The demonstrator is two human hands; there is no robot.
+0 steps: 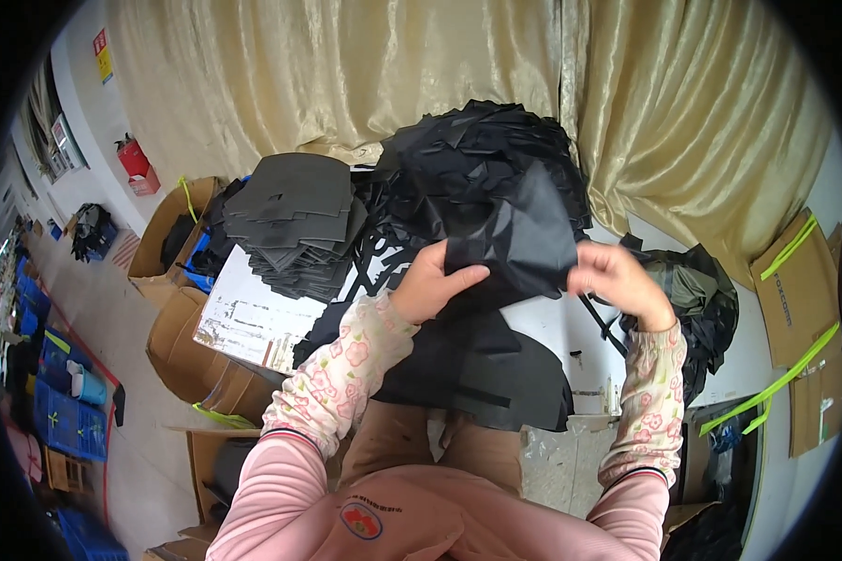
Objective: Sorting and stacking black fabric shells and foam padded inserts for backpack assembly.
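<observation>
A shiny black fabric piece (530, 241) is held up between my two hands over the white table. My left hand (428, 285) is closed on its left edge, thumb on top. At the opposite edge, my right hand (622, 280) pinches the fabric with bent fingers. Behind it rises a large heap of black fabric pieces (477, 140). Below my hands, a black panel (472, 374) lies over the table's near edge, close to my lap. To the left stands a stack of dark grey flat panels (288, 201), with black straps (370, 266) beside it.
The white table (243, 323) shows at the left. A bundle of black and olive fabric (692, 304) sits at the right. Cardboard boxes (192, 346) with green straps flank both sides. A gold curtain (290, 65) hangs behind; a fire extinguisher (133, 157) is far left.
</observation>
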